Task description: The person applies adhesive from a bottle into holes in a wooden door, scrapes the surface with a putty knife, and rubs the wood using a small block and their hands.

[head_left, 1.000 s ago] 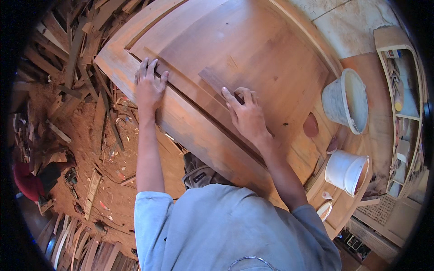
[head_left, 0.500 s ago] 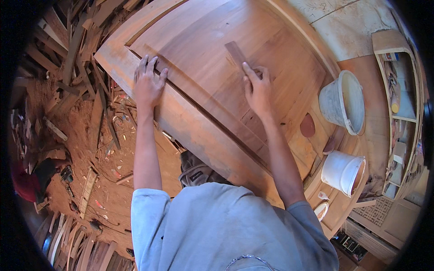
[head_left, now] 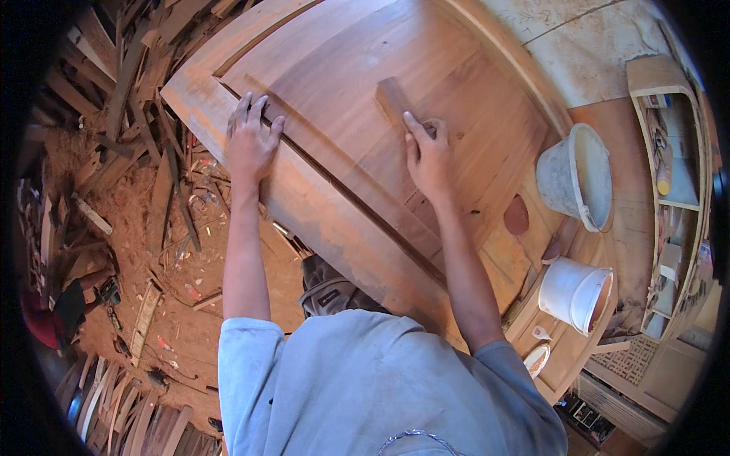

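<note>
My left hand (head_left: 253,140) rests with spread fingers on the near rail of a large wooden panel door (head_left: 487,83), beside a long dark groove. My right hand (head_left: 428,159) grips a narrow wooden block (head_left: 391,99) that lies on the door's panel, index finger along it; part of the block is hidden under the hand. A red-brown round piece or patch (head_left: 517,215), too unclear to name, is on the panel to the right of my right forearm.
A grey bucket (head_left: 563,182), a white bucket (head_left: 566,292) and a lid (head_left: 536,359) are at the right, beside a wooden shelf unit (head_left: 684,205). Scrap planks (head_left: 114,99) litter the dirt floor (head_left: 175,304) at left, where another person (head_left: 46,319) is partly visible.
My right hand has moved up and to the right with the block over the last second, then slightly down and left in the latest half second. My left hand stays on the rail.
</note>
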The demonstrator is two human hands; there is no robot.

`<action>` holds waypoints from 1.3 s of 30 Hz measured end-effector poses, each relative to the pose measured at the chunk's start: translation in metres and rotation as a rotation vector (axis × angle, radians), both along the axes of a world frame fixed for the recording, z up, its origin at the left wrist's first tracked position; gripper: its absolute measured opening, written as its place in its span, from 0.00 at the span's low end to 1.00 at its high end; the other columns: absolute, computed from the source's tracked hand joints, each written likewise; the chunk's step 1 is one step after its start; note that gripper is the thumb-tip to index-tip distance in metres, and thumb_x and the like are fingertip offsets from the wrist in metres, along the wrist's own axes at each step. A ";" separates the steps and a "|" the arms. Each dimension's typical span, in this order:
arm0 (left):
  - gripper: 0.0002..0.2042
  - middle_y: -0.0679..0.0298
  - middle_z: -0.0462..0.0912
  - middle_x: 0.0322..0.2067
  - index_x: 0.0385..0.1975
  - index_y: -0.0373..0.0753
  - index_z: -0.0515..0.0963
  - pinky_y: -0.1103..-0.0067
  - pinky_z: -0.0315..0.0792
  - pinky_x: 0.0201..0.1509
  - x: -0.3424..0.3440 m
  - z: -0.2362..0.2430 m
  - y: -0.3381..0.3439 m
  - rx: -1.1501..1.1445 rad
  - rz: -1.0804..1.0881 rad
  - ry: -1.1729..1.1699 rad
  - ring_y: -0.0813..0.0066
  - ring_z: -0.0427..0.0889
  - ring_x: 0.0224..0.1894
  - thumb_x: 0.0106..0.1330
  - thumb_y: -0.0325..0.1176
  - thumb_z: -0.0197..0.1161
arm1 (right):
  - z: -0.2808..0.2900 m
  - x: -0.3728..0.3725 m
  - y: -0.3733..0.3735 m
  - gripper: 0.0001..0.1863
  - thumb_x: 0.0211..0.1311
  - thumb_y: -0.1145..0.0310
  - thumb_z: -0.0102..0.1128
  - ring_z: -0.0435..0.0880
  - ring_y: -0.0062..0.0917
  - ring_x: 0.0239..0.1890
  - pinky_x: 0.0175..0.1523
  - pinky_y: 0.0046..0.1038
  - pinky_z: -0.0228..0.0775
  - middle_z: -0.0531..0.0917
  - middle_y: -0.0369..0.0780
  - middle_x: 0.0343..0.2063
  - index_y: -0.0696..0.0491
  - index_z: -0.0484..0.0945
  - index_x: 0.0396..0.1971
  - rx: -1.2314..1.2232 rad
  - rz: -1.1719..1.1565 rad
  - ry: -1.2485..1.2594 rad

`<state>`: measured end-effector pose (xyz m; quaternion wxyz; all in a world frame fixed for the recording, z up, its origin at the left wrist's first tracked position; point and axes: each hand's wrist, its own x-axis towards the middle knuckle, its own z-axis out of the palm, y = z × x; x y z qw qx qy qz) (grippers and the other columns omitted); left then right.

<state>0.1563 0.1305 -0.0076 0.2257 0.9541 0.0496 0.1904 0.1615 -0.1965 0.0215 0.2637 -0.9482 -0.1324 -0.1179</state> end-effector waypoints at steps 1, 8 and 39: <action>0.26 0.51 0.67 0.66 0.60 0.42 0.74 0.62 0.59 0.71 0.000 0.000 -0.001 -0.006 0.002 0.002 0.49 0.67 0.66 0.65 0.47 0.64 | -0.002 0.005 -0.004 0.20 0.67 0.69 0.57 0.74 0.41 0.47 0.55 0.39 0.69 0.75 0.48 0.43 0.47 0.79 0.58 -0.030 -0.006 -0.020; 0.26 0.48 0.67 0.65 0.60 0.39 0.73 0.62 0.60 0.71 0.001 0.003 -0.002 0.005 -0.005 0.014 0.48 0.67 0.66 0.66 0.47 0.61 | 0.001 -0.005 0.001 0.20 0.65 0.68 0.58 0.73 0.42 0.47 0.54 0.41 0.68 0.74 0.48 0.44 0.47 0.79 0.57 -0.097 0.042 -0.030; 0.26 0.51 0.67 0.66 0.60 0.42 0.73 0.62 0.59 0.72 0.000 0.005 0.000 -0.018 0.005 0.031 0.50 0.67 0.66 0.66 0.48 0.62 | 0.017 -0.003 0.009 0.21 0.63 0.72 0.59 0.73 0.42 0.47 0.54 0.39 0.69 0.75 0.48 0.42 0.46 0.80 0.57 0.101 0.069 0.075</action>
